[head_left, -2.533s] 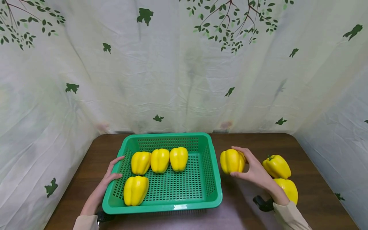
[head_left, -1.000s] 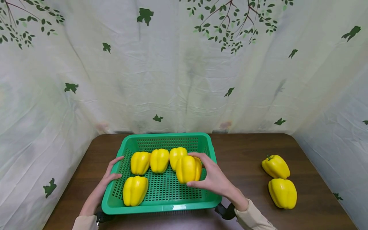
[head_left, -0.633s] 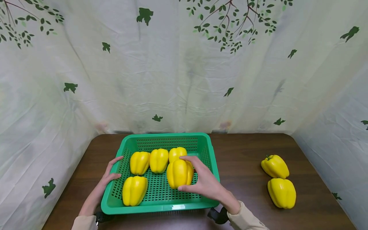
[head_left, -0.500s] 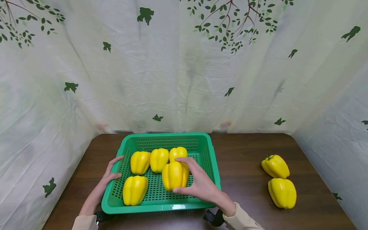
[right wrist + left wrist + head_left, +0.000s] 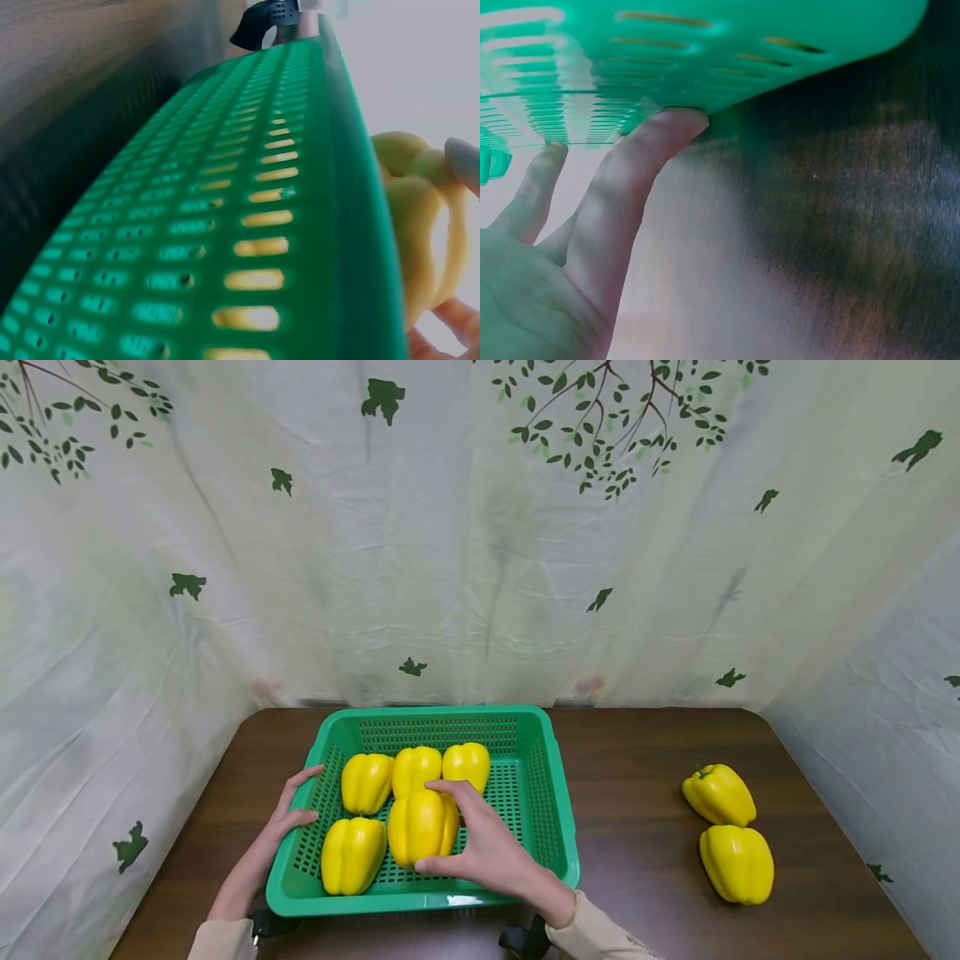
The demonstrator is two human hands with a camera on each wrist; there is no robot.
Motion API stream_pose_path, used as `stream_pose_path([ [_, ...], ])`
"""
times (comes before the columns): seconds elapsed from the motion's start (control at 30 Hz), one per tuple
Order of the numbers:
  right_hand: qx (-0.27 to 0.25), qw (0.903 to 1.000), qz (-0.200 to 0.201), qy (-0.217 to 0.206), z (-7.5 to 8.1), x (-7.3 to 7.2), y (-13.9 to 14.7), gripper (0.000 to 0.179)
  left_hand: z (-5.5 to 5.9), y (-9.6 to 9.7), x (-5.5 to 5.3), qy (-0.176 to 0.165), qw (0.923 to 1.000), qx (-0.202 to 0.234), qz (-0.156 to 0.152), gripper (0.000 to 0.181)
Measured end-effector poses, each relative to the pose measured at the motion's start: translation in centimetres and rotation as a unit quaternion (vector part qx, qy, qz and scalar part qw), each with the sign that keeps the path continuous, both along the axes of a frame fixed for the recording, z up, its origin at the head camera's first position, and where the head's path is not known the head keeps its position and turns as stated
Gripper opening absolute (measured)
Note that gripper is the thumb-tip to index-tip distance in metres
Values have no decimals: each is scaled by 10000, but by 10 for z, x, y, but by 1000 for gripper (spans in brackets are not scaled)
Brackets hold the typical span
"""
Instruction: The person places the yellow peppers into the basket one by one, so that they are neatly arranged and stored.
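The right hand holds one yellow bell pepper from its right side, thumb on the near side and fingers on the far side. The grip is as wide as the pepper. The pepper is located inside the outline of the green basket; whether it touches the basket floor cannot be determined. The right wrist view shows it past the rim.

Directly left of the grip lies the near-left pepper. Beyond the grip stand three more in a row: the far-left pepper, the far-middle pepper, partly covered by the held one, and the far-right pepper.

The left hand, well to the left of the grip, touches the basket's left side, thumb and fingers spread wide.

Well to the right of the grip, two peppers lie close together on the brown table: the stemmed pepper farther back and the outer pepper nearer. A leaf-printed cloth hangs beyond.
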State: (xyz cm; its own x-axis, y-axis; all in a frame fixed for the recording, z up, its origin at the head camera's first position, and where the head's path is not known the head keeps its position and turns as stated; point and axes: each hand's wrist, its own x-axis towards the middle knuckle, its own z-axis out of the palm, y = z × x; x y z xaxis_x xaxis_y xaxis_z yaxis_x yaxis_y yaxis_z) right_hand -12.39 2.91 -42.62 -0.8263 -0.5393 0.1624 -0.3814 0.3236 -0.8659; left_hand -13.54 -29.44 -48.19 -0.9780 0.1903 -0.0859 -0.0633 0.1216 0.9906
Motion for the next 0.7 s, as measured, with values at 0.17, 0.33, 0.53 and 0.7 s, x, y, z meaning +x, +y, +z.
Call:
stream_pose_path([
  [0.17,58,9999,-48,-113,-6,1,-7,74,-2,0,-2,242,9993,289,-33,57],
  [0.33,92,9997,-60,-198,-13,0,-14,73,-4,1,-1,292,9989,372,-26,57],
  [0.53,148,9997,-131,-166,-16,-1,-21,73,-8,0,-3,646,9961,597,-93,57],
  [0.7,263,9994,-169,-137,-20,-2,-24,73,-9,0,-3,767,9944,718,-148,58],
])
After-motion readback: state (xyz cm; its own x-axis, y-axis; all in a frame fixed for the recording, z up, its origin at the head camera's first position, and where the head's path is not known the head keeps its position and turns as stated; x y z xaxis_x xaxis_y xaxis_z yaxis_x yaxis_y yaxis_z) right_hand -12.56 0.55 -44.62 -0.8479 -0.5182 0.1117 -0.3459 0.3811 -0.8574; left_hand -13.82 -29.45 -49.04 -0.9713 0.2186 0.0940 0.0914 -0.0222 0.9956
